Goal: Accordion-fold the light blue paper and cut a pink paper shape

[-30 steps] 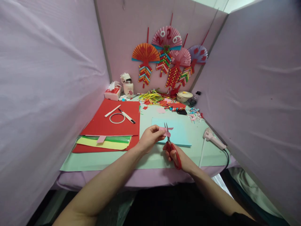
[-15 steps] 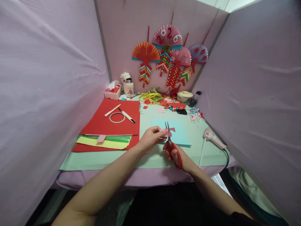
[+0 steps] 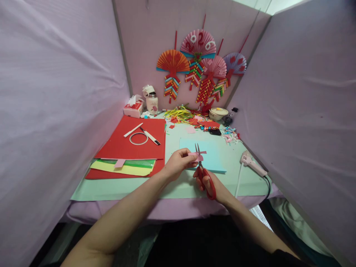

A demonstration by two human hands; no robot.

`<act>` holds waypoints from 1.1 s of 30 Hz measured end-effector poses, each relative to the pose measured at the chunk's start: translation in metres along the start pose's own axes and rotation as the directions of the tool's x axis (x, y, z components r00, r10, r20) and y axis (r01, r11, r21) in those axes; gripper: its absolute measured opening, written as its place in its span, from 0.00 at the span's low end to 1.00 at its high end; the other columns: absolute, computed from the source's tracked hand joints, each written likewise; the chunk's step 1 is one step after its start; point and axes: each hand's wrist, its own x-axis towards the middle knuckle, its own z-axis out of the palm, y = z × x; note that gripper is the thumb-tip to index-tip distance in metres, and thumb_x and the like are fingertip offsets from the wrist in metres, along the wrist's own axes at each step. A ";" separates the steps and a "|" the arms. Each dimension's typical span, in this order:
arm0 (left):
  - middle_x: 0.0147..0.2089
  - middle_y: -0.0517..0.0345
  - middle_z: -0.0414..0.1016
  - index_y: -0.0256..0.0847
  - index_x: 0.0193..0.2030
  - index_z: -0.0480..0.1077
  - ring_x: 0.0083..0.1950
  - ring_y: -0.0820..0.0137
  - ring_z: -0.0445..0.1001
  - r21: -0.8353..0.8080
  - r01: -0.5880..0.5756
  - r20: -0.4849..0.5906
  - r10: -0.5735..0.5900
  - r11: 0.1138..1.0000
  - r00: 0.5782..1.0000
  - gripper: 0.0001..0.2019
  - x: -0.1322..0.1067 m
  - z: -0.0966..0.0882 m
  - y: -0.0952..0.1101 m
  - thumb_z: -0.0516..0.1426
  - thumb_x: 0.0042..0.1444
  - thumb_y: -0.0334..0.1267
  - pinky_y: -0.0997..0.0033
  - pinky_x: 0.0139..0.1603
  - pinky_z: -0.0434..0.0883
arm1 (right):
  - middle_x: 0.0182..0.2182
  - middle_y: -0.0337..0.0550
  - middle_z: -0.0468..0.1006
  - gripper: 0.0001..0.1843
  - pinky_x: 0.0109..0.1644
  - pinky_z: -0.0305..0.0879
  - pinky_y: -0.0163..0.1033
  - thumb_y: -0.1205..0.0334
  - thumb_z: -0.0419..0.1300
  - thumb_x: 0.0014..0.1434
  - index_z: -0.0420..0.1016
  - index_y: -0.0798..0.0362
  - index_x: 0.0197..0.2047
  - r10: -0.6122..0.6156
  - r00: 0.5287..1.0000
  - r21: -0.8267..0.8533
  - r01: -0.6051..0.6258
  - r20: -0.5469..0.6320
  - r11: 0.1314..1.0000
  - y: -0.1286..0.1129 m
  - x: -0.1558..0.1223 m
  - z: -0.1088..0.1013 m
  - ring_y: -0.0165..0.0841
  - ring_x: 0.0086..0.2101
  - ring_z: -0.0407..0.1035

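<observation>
Between the thumb and fingers of my left hand (image 3: 181, 163) is a small piece of pink paper (image 3: 192, 154). My right hand (image 3: 209, 184) grips red-handled scissors (image 3: 211, 189), their blades a little apart and pointing away from me across the pink paper. A strip of the paper sticks out on the right side of the blades. Both hands are over the near part of a light blue paper sheet (image 3: 214, 159) on the pale green table cover (image 3: 178, 189). The fingertips behind the paper are partly hidden.
On the left lie red sheets (image 3: 116, 144) with a white pen (image 3: 133, 130), a utility knife (image 3: 150, 136) and a tape roll (image 3: 138, 144). A glue gun (image 3: 253, 164) with its cord lies right. Behind are paper scraps (image 3: 180, 114), a bottle (image 3: 151, 103) and a bowl (image 3: 218, 113).
The scissor blades have shifted slightly on the pink paper, and the strip to their right has tilted and looks narrower. Both hands stay nearly in place.
</observation>
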 end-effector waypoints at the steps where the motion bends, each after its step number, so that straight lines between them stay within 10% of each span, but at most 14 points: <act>1: 0.31 0.59 0.74 0.36 0.27 0.66 0.32 0.75 0.73 -0.002 0.000 0.001 0.000 1.000 1.000 0.20 0.000 0.000 0.000 0.71 0.38 0.45 0.70 0.41 0.72 | 0.23 0.34 0.63 0.42 0.26 0.55 0.35 0.19 0.41 0.50 0.61 0.52 0.40 0.005 1.000 -0.003 -0.005 -0.002 1.000 0.000 0.000 0.000 0.27 0.22 0.54; 21: 0.30 0.58 0.75 0.37 0.26 0.67 0.31 0.75 0.73 0.124 0.030 0.100 -0.042 0.992 0.994 0.15 0.000 -0.008 0.009 0.69 0.41 0.40 0.73 0.37 0.70 | 0.24 0.35 0.61 0.34 0.26 0.52 0.33 0.28 0.48 0.57 0.67 0.53 0.39 0.030 0.997 -0.197 -0.015 0.074 0.980 -0.002 -0.014 -0.029 0.27 0.24 0.53; 33: 0.38 0.49 0.80 0.37 0.29 0.67 0.54 0.61 0.75 0.273 -0.057 0.328 -0.037 0.960 0.944 0.13 -0.005 -0.020 0.023 0.66 0.50 0.41 0.76 0.35 0.66 | 0.26 0.36 0.64 0.20 0.29 0.53 0.34 0.43 0.54 0.58 0.68 0.54 0.37 0.078 0.992 -0.273 -0.048 0.099 0.961 -0.018 -0.019 -0.030 0.27 0.25 0.54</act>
